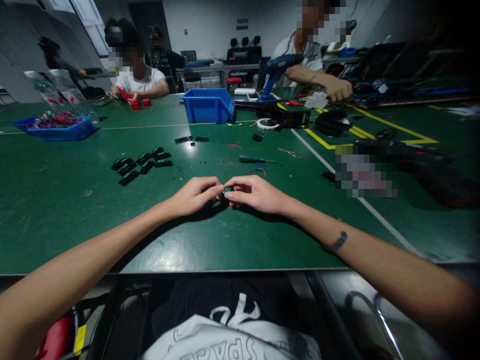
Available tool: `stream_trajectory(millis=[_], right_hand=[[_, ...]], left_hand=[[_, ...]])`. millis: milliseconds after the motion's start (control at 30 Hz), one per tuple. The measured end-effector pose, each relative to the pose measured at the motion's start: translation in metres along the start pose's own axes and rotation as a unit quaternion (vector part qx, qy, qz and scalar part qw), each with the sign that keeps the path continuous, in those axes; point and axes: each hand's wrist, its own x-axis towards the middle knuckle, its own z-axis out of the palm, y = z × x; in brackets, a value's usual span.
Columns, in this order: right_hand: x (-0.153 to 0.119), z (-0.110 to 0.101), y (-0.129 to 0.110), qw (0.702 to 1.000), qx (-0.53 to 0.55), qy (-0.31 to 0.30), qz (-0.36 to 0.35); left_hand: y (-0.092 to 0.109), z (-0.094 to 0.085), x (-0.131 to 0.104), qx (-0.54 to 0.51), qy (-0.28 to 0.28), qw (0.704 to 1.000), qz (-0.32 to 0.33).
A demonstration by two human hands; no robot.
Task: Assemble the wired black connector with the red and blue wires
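My left hand (197,195) and my right hand (255,194) meet over the green table, fingertips almost touching. Between them they pinch a small green circuit board (227,190), mostly covered by the fingers. To the left of my hands lies a group of several black pieces with green boards (144,161). Beyond my fingers are more slim black pieces (191,139). A screwdriver with a dark green handle (251,159) rests past my right hand, with short red and blue wires (258,171) beside it.
A blue bin (208,106) stands ahead, and a blue tray of coloured wires (56,127) with plastic bottles is at far left. A blue cordless drill (279,72) stands beyond. Dark equipment (423,167) lies right. Two people sit across the table, one reaching with a hand (337,92).
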Motion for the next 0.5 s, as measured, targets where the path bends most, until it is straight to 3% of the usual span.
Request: stream_trajectory(millis=[500], right_hand=[[-0.0008, 0.0002, -0.0026, 1.0, -0.003, -0.003, 0.006]], left_hand=[[0.0014, -0.0028, -0.0006, 0.016, -0.01, 1.0, -0.007]])
